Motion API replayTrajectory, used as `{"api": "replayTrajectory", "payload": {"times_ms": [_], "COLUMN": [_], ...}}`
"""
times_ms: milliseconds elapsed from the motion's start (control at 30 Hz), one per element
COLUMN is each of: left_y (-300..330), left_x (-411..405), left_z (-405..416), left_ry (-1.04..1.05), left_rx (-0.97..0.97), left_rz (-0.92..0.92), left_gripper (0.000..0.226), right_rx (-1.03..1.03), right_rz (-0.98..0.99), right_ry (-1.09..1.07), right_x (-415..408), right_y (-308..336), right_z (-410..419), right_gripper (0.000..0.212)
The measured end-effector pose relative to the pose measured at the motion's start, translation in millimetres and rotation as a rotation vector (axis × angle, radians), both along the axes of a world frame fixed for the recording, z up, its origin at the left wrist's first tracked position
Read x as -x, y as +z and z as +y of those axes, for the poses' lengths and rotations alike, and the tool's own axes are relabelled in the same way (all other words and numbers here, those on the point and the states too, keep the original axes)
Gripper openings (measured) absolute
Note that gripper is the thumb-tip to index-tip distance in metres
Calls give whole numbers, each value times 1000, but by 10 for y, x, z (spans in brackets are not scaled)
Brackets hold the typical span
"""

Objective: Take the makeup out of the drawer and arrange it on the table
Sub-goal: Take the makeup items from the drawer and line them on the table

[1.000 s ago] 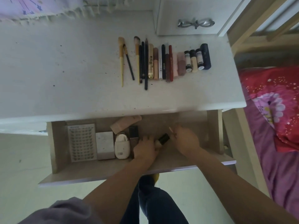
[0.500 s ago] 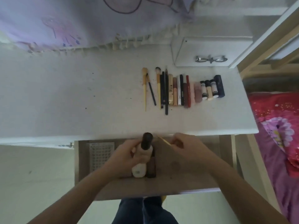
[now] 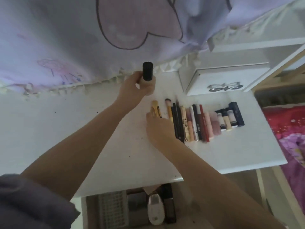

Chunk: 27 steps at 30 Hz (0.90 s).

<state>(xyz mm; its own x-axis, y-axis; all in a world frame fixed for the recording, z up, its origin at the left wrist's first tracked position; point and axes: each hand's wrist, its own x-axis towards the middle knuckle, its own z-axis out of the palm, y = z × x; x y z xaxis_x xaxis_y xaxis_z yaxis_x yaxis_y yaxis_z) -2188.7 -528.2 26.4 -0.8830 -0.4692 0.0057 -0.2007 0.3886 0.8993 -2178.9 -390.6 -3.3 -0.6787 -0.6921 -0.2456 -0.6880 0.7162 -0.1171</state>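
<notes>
1. Landmark: the row of makeup (image 3: 198,123) lying on the white surface (image 3: 66,129), long axes all running front to back, brushes at its left end, short bottles at its right end.
2. Left hand (image 3: 134,90) grips a pale bottle with a black cap (image 3: 147,75), fingers curled round the body, cap up, bottle upright. It sits behind and just left of the row's left end, near the fringed cloth (image 3: 66,47). Can't tell if the base touches the surface.
3. Right hand (image 3: 158,128) rests at the row's left end, over the lower part of the gold brush (image 3: 155,107). Fingers (image 3: 151,115) point at the brush handles; whether they pinch something thin there can't be told.
4. Key relation: bottle stands upright while the row lies flat, so it either stands behind the row or must be tipped to match. Left hand is the nearer one for that.
5. Drawer (image 3: 92,212), in front of the row and below the surface edge, holds more items: a perforated case (image 3: 113,210), a white oval item (image 3: 155,209), a dark compact (image 3: 169,207). Judged: task partway.
</notes>
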Motion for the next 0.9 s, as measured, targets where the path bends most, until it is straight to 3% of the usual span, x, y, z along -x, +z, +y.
{"api": "replayTrajectory", "payload": {"times_ms": [233, 367, 467, 567, 633, 733, 800, 900], "left_y": [-303, -338, -233, -133, -121, -303, -579, -1089], "left_x": [579, 579, 444, -74, -679, -1721, -2261, -2634], "left_z": [147, 193, 265, 412, 635, 1226, 1669, 2080], "left_ry": [-77, -103, -16, 91, 178, 227, 201, 138], "left_rx": [-44, -170, -91, 85, 162, 142, 35, -17], "left_rz": [-28, -66, -112, -62, -1, 12, -147, -504], "left_gripper": [25, 40, 46, 33, 20, 11, 13, 10], "right_rx": [28, 187, 399, 521, 419, 81, -32, 47], "right_rz": [56, -6, -81, -156, -267, -428, -580, -748], "right_ry": [27, 17, -1, 98, 164, 145, -18, -234], "right_x": [62, 31, -75, -343, -582, -890, -1007, -1149], "right_y": [-21, 132, 308, 309, 143, -346, -674, -1046], "right_z": [225, 458, 820, 1305, 1615, 1951, 2062, 2027], "right_gripper": [32, 23, 20, 15, 18, 23, 25, 30]}}
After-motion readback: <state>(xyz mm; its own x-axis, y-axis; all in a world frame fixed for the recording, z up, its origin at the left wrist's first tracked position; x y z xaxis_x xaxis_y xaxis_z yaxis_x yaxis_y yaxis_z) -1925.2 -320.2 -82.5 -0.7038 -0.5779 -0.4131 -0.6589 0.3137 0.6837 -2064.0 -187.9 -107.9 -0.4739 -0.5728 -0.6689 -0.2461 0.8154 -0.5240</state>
